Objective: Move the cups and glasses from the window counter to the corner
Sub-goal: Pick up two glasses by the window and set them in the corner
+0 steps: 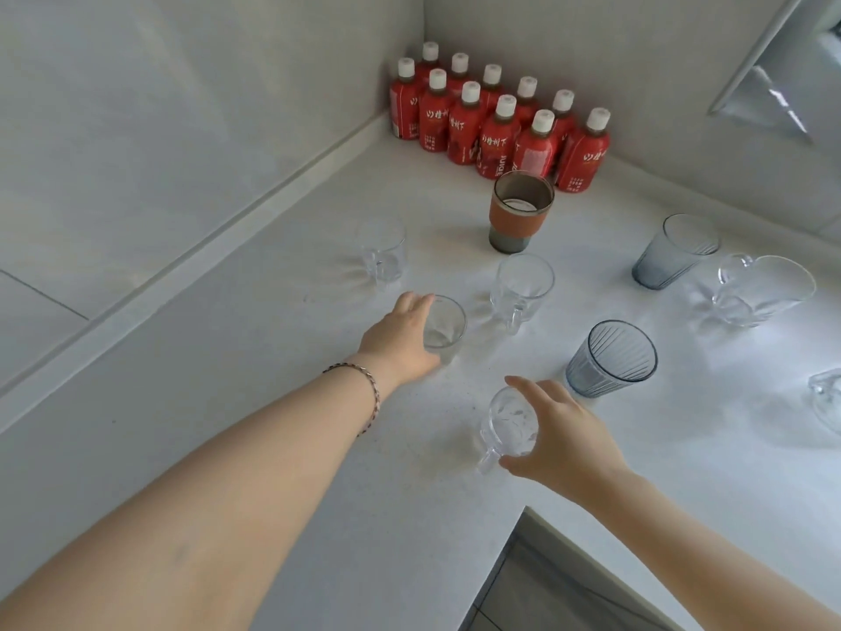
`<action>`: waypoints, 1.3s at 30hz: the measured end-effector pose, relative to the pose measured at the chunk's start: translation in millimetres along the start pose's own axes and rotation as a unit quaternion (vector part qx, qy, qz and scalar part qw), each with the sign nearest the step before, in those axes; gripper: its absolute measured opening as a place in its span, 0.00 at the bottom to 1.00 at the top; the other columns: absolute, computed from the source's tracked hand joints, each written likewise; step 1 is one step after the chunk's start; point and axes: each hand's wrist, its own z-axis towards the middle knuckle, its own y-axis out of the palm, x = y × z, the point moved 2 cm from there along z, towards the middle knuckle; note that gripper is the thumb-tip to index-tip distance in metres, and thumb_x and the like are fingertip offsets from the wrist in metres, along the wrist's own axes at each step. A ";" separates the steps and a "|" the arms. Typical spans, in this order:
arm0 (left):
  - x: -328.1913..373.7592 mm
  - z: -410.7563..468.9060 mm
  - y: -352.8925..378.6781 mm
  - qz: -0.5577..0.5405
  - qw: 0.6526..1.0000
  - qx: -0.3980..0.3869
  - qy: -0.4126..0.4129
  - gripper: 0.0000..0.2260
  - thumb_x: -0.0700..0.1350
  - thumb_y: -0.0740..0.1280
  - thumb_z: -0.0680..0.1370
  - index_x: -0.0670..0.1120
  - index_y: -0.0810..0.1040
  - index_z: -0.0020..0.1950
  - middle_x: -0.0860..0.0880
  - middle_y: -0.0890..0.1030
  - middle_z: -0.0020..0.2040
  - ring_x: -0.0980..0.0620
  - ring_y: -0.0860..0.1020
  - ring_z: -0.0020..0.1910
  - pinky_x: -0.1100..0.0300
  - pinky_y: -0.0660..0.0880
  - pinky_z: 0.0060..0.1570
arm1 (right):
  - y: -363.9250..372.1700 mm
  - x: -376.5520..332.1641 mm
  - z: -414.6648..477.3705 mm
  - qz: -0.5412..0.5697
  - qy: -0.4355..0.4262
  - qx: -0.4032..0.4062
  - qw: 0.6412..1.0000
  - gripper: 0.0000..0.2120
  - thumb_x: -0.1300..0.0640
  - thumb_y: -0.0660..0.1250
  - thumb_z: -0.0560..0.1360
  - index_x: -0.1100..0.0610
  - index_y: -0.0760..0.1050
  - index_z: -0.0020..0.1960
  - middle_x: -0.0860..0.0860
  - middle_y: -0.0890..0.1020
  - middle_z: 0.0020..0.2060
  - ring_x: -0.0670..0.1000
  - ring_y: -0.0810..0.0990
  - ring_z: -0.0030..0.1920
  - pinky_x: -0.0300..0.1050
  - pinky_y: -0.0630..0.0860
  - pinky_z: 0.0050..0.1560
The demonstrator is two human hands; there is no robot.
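Observation:
My left hand [400, 341] is wrapped around a small clear glass [448, 323] that stands on the white counter [282, 366]. My right hand [562, 437] grips a clear handled mug [507, 425], its handle pointing toward me. Further back stand a clear mug [521, 286], a small clear mug [384, 255], and a tumbler with an orange sleeve [521, 211]. Two ribbed grey-blue glasses [610, 359] [676, 250] and a large clear mug [760, 291] stand to the right.
Several red juice bottles with white caps [493, 125] fill the corner against the walls. Another clear glass object [826, 396] is cut off by the right edge of the view. The counter's front edge [546, 512] drops to the floor at the lower right.

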 end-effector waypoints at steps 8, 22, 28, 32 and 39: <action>-8.3 -21.2 12.7 -0.150 0.982 0.068 -0.092 0.34 0.49 0.75 0.65 0.45 0.63 0.65 0.48 0.64 0.65 0.47 0.74 0.59 0.54 0.74 0.53 | 6.2 -20.2 -0.9 0.020 -0.028 -0.012 0.999 0.43 0.47 0.75 0.64 0.40 0.56 0.73 0.44 0.68 0.66 0.50 0.70 0.64 0.42 0.74 0.54; -184.0 -279.9 -10.7 -0.243 0.912 0.195 -0.268 0.41 0.52 0.77 0.58 0.48 0.66 0.69 0.49 0.72 0.64 0.53 0.72 0.64 0.68 0.63 0.58 | 59.7 -186.6 -34.8 -0.081 -0.243 -0.076 0.964 0.41 0.50 0.73 0.66 0.44 0.55 0.73 0.42 0.66 0.68 0.49 0.68 0.64 0.41 0.74 0.53; -289.5 -454.9 -4.4 -0.229 0.842 0.282 -0.399 0.37 0.45 0.79 0.62 0.46 0.68 0.68 0.47 0.73 0.63 0.51 0.72 0.64 0.66 0.64 0.59 | 132.7 -330.5 -99.6 -0.104 -0.383 -0.125 0.909 0.39 0.53 0.72 0.67 0.45 0.55 0.73 0.43 0.65 0.68 0.49 0.68 0.64 0.41 0.74 0.55; -361.2 -572.1 8.1 -0.221 0.804 0.316 -0.453 0.37 0.46 0.78 0.61 0.46 0.68 0.68 0.47 0.73 0.64 0.51 0.72 0.64 0.62 0.67 0.61 | 196.2 -421.1 -159.1 -0.113 -0.430 -0.157 0.882 0.41 0.51 0.73 0.66 0.45 0.56 0.72 0.43 0.67 0.67 0.50 0.68 0.64 0.41 0.72 0.59; -474.3 -721.4 4.1 -0.191 0.797 0.321 -0.475 0.39 0.45 0.79 0.63 0.43 0.66 0.70 0.44 0.71 0.67 0.45 0.69 0.67 0.57 0.66 0.65 | 299.9 -537.9 -245.3 -0.111 -0.444 -0.203 0.866 0.42 0.52 0.75 0.63 0.45 0.58 0.72 0.44 0.68 0.67 0.49 0.70 0.64 0.40 0.72 0.60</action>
